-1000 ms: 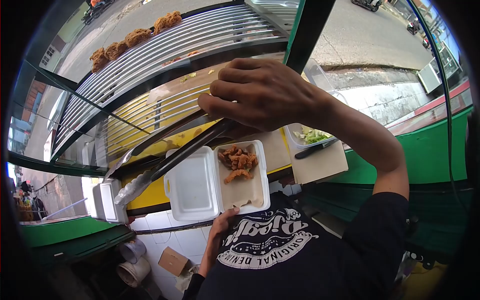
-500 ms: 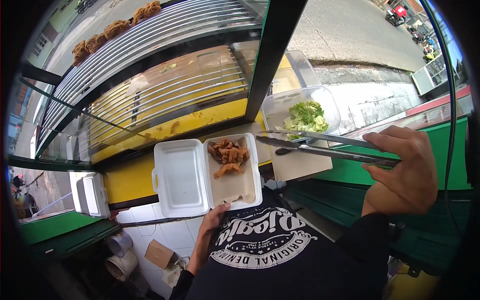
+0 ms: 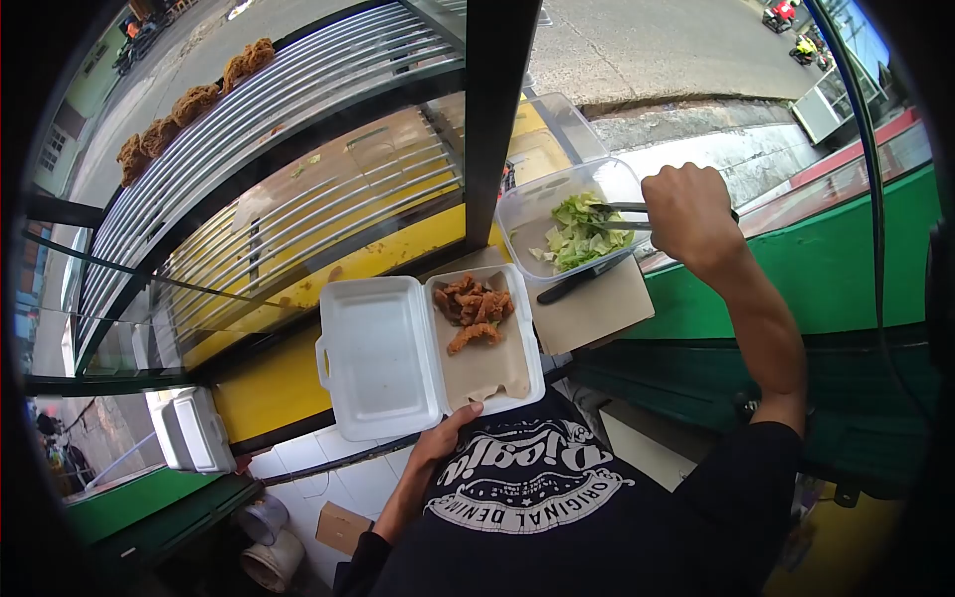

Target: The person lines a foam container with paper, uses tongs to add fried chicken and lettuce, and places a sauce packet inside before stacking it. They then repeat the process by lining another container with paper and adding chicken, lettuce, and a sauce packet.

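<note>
My left hand (image 3: 448, 430) grips the near edge of an open white foam takeout box (image 3: 378, 348), thumb over the rim and the other fingers hidden beneath. Brown paper (image 3: 468, 373) lines the box's right half, and pieces of fried chicken (image 3: 477, 310) lie on it. At the right, my right hand (image 3: 691, 219) is closed around metal tongs (image 3: 627, 215). The tongs' tips reach into chopped lettuce (image 3: 582, 236) inside a clear plastic tub (image 3: 517, 204).
A knife with a dark handle (image 3: 565, 287) lies by the tub on a brown board (image 3: 597, 308). More fried chicken (image 3: 194, 102) sits on the slatted metal rack (image 3: 298, 80) at upper left. Foam boxes (image 3: 189, 430) stand at far left. A dark post (image 3: 497, 109) rises behind the tub.
My right hand has moved away from me with the tongs, from above the takeout box's right side into the lettuce tub. My left hand still holds the box.
</note>
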